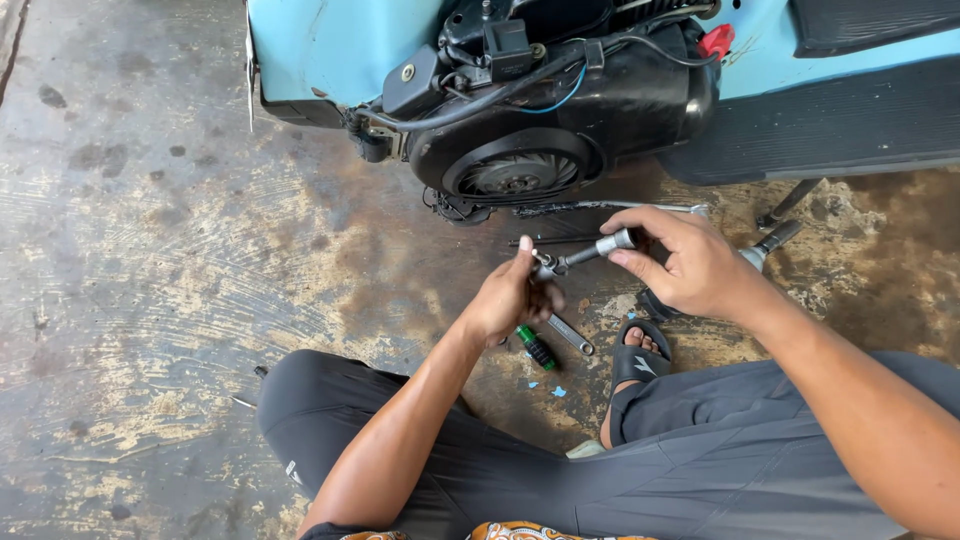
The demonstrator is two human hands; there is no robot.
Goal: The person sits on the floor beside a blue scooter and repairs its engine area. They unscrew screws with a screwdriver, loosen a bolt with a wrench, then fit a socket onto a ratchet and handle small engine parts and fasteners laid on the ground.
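**Both hands on a socket tool beside the scooter engine**

Person seated on stained concrete floor (170, 250), dark trousers, black sandal (638, 362) on one foot. Left hand (510, 300) and right hand (690, 262) raised between knees and scooter. Metal socket tool (585, 252) held between them, lying roughly level, tilted up toward the right. Left fingers (540, 290) curled closed around its lower, jointed end; right fingers (625, 258) pinched narrow on the silver socket end, thumb below. Directly beyond: light blue scooter (330, 45) with side cover off, black engine casing and round cooling fan (517, 172) exposed, hoses and a blue wire above. On floor under left hand: green-handled screwdriver (536, 347), just beside a flat spanner (570, 334). Thin rod (550, 240) lies on floor behind the tool
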